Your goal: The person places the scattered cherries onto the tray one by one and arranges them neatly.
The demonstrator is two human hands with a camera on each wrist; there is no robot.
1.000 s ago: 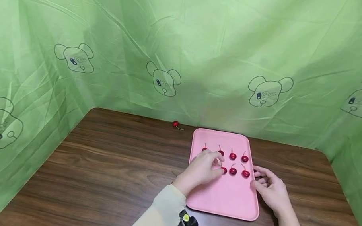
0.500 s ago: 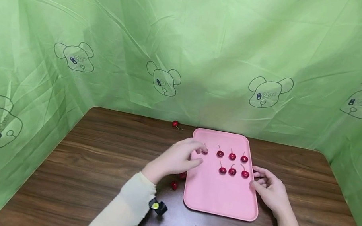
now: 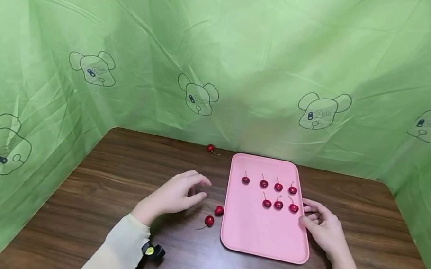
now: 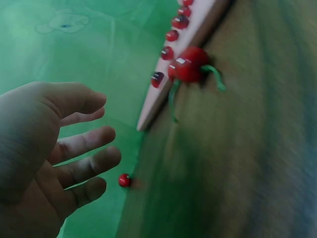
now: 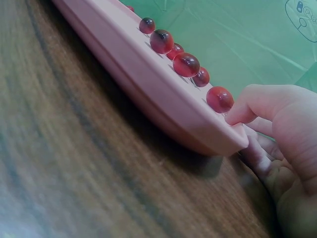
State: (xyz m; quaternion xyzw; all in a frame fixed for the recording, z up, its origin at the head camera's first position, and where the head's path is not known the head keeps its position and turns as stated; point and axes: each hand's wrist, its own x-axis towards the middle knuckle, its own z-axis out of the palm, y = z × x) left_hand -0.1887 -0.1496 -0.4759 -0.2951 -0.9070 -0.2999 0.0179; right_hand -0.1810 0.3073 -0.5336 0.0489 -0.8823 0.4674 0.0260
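A pink tray holds red cherries with stems in two rows, four in the far row and three in the near one; a near-row cherry stands leftmost there. My right hand grips the tray's right edge, thumb on the rim and the other fingers against its outer side. Left of the tray, my left hand is over the table with nothing in it, its fingers apart and loosely bent. Two loose cherries, one beside the tray and one nearer me, lie just right of it.
Another cherry lies at the table's back edge, left of the tray. Green cloth with mouse-like outlines surrounds the back and sides of the brown wooden table.
My left hand has let go of the leftmost near-row cherry and drawn back left off the tray, uncovering the two loose cherries. My right hand stays at the tray's edge.
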